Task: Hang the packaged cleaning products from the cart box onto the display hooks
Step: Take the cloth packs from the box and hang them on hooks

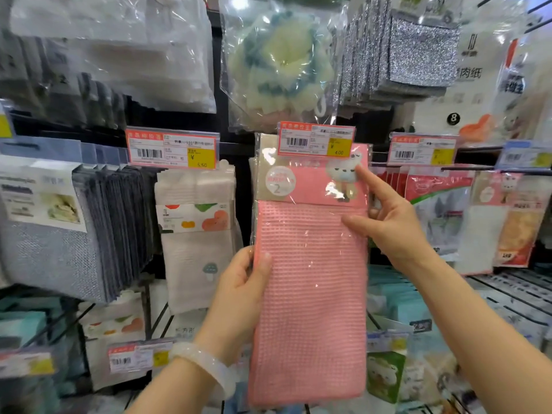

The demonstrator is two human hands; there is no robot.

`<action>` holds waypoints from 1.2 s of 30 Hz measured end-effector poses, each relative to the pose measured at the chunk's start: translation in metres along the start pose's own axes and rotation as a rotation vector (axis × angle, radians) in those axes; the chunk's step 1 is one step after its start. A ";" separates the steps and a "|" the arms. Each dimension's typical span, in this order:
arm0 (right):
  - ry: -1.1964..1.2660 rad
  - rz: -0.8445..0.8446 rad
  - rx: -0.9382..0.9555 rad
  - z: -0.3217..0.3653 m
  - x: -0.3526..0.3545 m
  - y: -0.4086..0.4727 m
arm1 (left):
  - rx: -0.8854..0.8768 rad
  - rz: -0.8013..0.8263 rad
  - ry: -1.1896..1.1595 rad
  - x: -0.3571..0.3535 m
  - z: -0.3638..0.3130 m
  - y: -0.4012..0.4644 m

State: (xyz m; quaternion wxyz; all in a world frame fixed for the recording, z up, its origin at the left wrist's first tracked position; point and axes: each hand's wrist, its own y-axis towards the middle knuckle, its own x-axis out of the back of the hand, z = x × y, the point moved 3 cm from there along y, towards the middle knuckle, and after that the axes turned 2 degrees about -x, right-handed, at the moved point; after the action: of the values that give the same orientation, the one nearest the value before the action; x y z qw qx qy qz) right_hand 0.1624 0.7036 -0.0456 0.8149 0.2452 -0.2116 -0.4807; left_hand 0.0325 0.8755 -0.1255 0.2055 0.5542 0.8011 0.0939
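The pink waffle cloth pack [310,294] hangs flat in front of the rack, dead centre, its pink header card tucked right behind the price tag [316,139] marked 4.00. Whether its hole is actually on a hook can't be told, the tag covers that spot. The left hand [239,297] pinches the pack's left edge, thumb on the front, fingers curled behind; a pale bangle [206,369] sits on that wrist. The right hand [388,222] is at the upper right edge, thumb resting on the plastic, index finger pointing up at the header, other fingers hidden behind the pack.

Crowding it: white cloth packs [197,234] just left under a 5.50 tag [173,150], grey cloths [119,228] further left, a bagged bath pouf [277,61] directly above, glittery scourers [418,49] upper right, red-topped packs [433,210] right.
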 end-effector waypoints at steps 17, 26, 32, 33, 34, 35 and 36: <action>0.028 0.096 -0.052 -0.001 0.012 0.013 | 0.061 -0.102 -0.105 -0.016 0.023 -0.005; -0.009 0.113 -0.108 -0.011 0.011 0.022 | 0.059 -0.213 -0.116 -0.018 0.031 -0.001; -0.445 0.125 -0.071 -0.015 0.018 0.038 | 0.070 -0.094 0.415 -0.043 0.045 0.017; -0.549 0.106 -0.037 -0.015 0.019 0.042 | 0.089 -0.024 0.526 -0.047 0.048 0.020; -0.637 0.077 0.008 -0.015 0.019 0.045 | 0.097 0.008 0.589 -0.049 0.050 0.023; -0.706 0.040 0.062 -0.016 0.017 0.048 | 0.096 0.008 0.618 -0.050 0.050 0.026; -0.753 0.004 0.106 -0.019 0.014 0.049 | 0.077 -0.008 0.633 -0.050 0.050 0.029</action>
State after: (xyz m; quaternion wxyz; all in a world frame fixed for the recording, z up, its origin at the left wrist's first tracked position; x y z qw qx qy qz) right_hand 0.2131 0.7154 -0.0298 0.6673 0.0930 -0.5212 -0.5238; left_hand 0.0943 0.8358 -0.1478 -0.0747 0.5020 0.8303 0.2303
